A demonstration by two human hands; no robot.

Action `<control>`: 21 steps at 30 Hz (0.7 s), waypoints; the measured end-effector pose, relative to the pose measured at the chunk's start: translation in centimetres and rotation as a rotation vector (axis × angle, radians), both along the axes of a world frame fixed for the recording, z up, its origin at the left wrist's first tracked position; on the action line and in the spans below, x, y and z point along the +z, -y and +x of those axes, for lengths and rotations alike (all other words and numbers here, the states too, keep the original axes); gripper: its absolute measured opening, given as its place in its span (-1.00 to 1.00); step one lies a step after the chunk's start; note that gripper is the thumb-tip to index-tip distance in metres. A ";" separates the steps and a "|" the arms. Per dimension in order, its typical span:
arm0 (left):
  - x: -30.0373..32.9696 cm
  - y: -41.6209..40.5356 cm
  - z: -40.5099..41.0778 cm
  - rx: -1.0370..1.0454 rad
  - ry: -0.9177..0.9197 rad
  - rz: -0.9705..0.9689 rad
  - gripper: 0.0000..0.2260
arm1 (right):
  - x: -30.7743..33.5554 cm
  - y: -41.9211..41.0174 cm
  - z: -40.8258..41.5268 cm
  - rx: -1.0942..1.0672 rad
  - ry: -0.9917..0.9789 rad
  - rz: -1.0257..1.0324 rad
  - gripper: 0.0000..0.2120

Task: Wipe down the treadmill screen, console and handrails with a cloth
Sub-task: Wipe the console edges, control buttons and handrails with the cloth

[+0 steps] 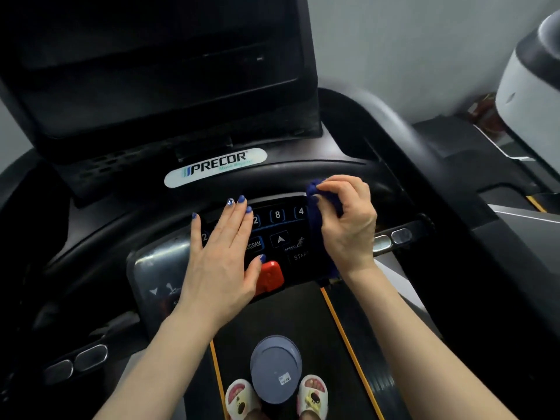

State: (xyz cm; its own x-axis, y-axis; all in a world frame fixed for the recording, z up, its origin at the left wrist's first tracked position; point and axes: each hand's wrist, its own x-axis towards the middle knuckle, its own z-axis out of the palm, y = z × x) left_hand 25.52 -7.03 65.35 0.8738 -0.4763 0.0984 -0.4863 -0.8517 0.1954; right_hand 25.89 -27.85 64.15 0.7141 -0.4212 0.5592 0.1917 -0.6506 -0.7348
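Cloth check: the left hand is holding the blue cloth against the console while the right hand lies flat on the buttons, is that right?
No, the hands are swapped. In the head view the right hand holds the blue cloth against the console, while the left hand lies flat on the buttons.

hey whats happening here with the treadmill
A person stands on the black treadmill belt, cleaning the machine. Their right hand holds a bunched dark blue cloth against the right side of the black button console. Their left hand lies flat and open on the console's left part, beside the red stop clip. The large dark screen above is off. A round grey basin sits between their slippered feet.
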 end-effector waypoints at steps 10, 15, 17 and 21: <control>0.2 -3.8 1.4 -0.038 0.014 -0.025 -0.36 | -1.4 -1.5 0.3 -0.019 -0.090 -0.023 -0.84; 0.1 -3.9 1.6 -0.043 0.012 -0.026 -0.39 | -2.7 -0.2 -1.3 -0.077 -0.108 0.079 -0.85; 0.1 -3.9 1.6 -0.039 0.020 -0.026 -0.39 | -3.6 -0.2 -2.5 -0.126 -0.113 0.141 -0.85; 0.0 -3.5 1.5 -0.014 0.007 -0.059 -0.39 | -4.8 -0.7 -3.9 -0.121 -0.148 0.183 -0.83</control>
